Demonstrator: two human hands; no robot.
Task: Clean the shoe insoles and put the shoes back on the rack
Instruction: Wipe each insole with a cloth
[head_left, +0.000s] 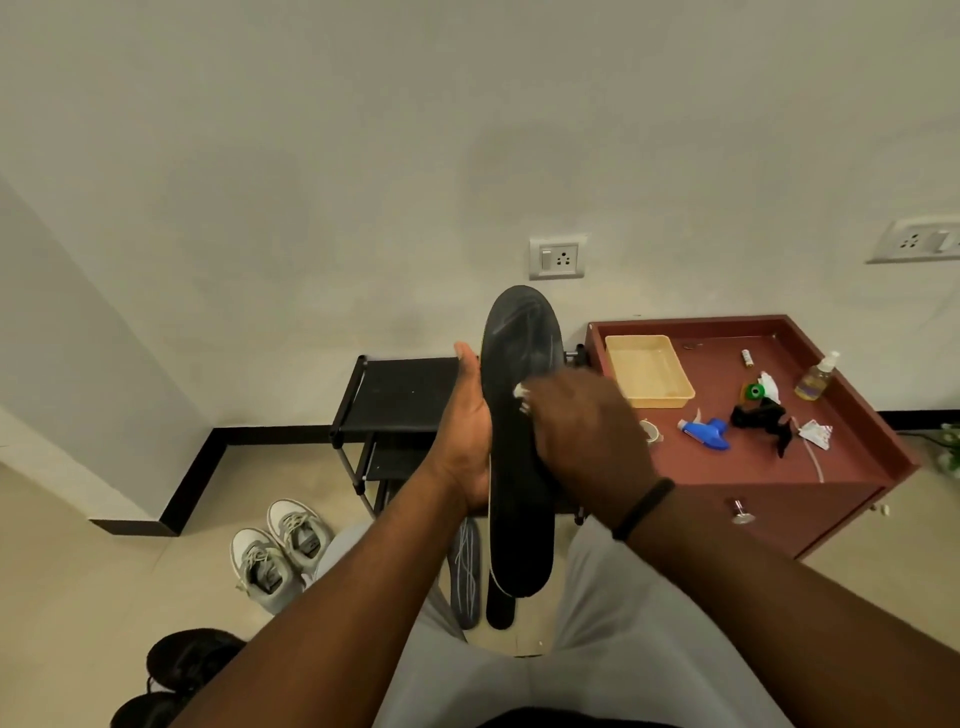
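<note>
While our left hand (467, 441) cradles the black insole (519, 441) upright with its fingers behind it, our right hand (582, 431) presses a white wipe (521, 391) against its face, fingers curled around the wipe. Below our hands, two more insoles (467, 577) lie on the floor; grey shoes (280, 551) sit left of them. The rack (400, 395) stands behind our left hand, the counter (753, 457) right of our right.

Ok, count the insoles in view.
3: one black insole held upright in the left hand, two on the floor below, a grey-patterned insole and a dark insole. Others may be hidden.
</note>
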